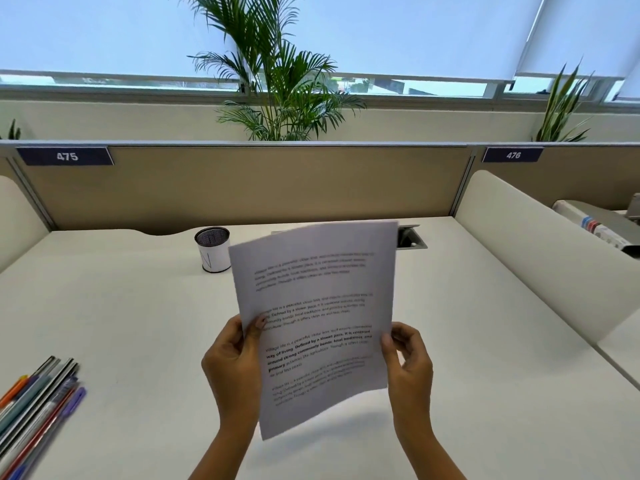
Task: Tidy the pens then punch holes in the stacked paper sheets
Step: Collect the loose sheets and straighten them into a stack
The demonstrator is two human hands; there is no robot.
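I hold a stack of printed paper sheets (318, 306) upright and slightly tilted above the white desk (121, 323). My left hand (233, 362) grips the stack's left edge, thumb on the front. My right hand (408, 362) pinches its right edge. Several pens (38, 407) in orange, teal, grey, red and purple lie side by side at the desk's near left. A mesh pen holder (213, 249) with a white label stands behind the paper, to its left. No hole punch is in sight.
A beige partition (277, 181) closes the desk's far side. A cable grommet (410, 237) sits at the back, partly behind the paper. A curved white divider (540, 244) bounds the right side. Plants stand behind the partition.
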